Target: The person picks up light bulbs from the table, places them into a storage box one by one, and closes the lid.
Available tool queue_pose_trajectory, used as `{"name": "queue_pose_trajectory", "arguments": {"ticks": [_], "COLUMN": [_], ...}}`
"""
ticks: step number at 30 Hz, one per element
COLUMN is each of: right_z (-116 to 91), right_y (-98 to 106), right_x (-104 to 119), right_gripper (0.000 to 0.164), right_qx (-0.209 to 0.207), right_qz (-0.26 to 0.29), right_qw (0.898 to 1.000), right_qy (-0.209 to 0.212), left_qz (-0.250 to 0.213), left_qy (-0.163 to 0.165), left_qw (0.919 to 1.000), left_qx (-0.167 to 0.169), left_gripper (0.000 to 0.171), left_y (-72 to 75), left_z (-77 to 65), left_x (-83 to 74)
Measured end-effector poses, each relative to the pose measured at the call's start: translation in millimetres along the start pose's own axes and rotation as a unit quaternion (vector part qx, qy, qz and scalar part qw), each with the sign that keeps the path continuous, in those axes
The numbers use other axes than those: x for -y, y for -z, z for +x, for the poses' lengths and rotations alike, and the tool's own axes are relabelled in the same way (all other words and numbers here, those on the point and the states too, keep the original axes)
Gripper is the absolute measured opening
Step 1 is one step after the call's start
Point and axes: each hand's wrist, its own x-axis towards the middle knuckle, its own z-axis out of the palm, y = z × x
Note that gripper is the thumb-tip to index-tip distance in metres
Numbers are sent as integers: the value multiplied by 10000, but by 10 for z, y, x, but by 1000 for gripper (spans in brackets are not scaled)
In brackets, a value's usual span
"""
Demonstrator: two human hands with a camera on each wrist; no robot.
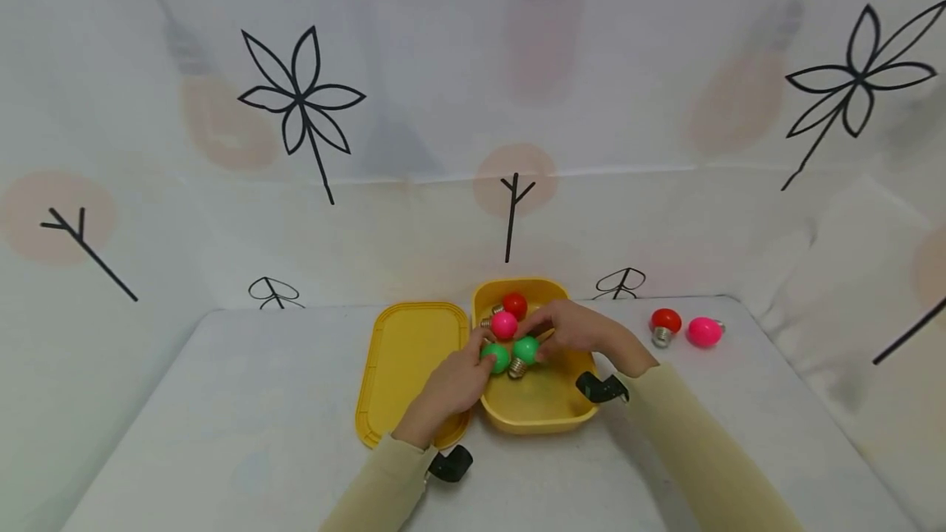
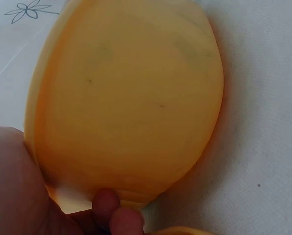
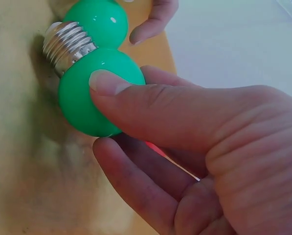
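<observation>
In the head view my left hand [image 1: 460,374] pinches a green light bulb [image 1: 497,357] at the left side of a yellow bin [image 1: 543,424]. My right hand [image 1: 575,328] holds another green light bulb [image 1: 525,349] over the bin, with its metal screw base pointing toward me. The right wrist view shows the thumb [image 3: 119,95] across this bulb [image 3: 79,110] and fingers under it; the two green bulbs overlap there. A pink bulb [image 1: 504,325] and a red bulb [image 1: 515,305] sit at the bin's far left. In the left wrist view the left hand's bulb is hidden.
A flat yellow lid [image 1: 406,351] lies left of the bin, beneath my left forearm. On the table's right stand a red bulb [image 1: 666,321] and a pink bulb [image 1: 704,332]. A white patterned cloth [image 1: 414,245] hangs behind the table.
</observation>
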Motion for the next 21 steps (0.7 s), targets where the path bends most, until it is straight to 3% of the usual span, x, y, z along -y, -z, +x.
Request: {"name": "queue_pose_trajectory", "arguments": {"ticks": [21], "right_z": [3], "right_y": [-30], "right_x": [-21], "right_gripper": [31], "right_qx": [-49], "right_qz": [-39], "right_qw": [10000], "right_qy": [-24], "left_qz": [365], "left_qy": [73], "left_qw": [9990], "left_qx": [-255], "left_gripper": [30], "left_y": [-26], "left_z": [-13], "left_x": [-22]}}
